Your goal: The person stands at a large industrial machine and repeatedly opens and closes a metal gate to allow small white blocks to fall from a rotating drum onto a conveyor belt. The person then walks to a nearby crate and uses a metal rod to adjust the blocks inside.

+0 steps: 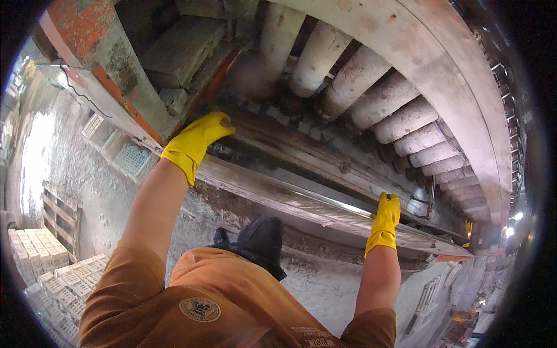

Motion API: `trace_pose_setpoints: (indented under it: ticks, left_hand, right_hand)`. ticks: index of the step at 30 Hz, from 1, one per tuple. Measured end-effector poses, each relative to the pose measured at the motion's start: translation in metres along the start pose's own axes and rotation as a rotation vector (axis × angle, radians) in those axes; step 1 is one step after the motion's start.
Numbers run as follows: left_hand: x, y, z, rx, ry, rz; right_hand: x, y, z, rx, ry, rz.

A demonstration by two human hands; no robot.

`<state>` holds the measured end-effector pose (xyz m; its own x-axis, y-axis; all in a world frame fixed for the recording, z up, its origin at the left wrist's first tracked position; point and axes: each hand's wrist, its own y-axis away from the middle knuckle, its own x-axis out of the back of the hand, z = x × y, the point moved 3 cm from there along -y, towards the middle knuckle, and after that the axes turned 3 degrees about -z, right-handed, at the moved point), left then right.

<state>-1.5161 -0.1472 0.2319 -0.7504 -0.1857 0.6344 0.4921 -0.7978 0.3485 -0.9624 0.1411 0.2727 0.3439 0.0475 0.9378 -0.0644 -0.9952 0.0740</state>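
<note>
Both my hands wear yellow rubber gloves and reach over a long wet metal trough [278,188] in front of my body. At the trough's left end, my left hand [200,142] has its fingers curled beside a dark inner beam [301,153]. Further right, my right hand [386,223] is closed at the rail, knuckles up. Whatever either hand grips is hidden beneath its fingers. Beyond the trough hangs a row of thick, stained pale cylinders [354,81].
A pale curved frame [458,75] arches over the cylinders. At left stands a rusty orange-and-grey post [116,69]. Plastic baskets [130,153], a wooden pallet [61,217] and stacked cream crates [40,252] lie on the left. A small yellow shape [468,228] shows at the trough's far right end.
</note>
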Motion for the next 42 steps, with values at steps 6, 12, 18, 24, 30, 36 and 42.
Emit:
trace_pose_setpoints:
  ticks: [6, 12, 18, 24, 30, 36, 42]
  left_hand:
    - [0.01, -0.007, 0.013, 0.044, -0.002, -0.005]
    - [0.013, -0.021, 0.018, 0.038, 0.072, -0.011]
    - [0.016, -0.036, 0.026, 0.069, -0.012, -0.007]
    - [0.018, -0.041, 0.029, 0.067, 0.024, 0.001]
    - [0.011, -0.049, 0.011, -0.004, 0.013, 0.001]
    - [0.013, -0.01, 0.034, 0.005, 0.072, 0.052]
    - [0.007, 0.004, 0.033, 0.016, 0.0, 0.019]
  right_hand:
    - [0.009, -0.003, -0.031, -0.076, -0.012, -0.017]
    - [0.007, -0.025, -0.042, -0.025, 0.131, 0.009]
    - [-0.009, -0.054, -0.025, -0.05, 0.06, 0.02]
    - [-0.003, -0.055, -0.043, -0.002, 0.115, 0.018]
    - [-0.004, -0.054, -0.038, -0.051, 0.075, -0.016]
    - [0.014, -0.018, -0.044, 0.011, 0.144, 0.004]
    - [0.01, -0.007, -0.02, -0.05, 0.018, -0.021]
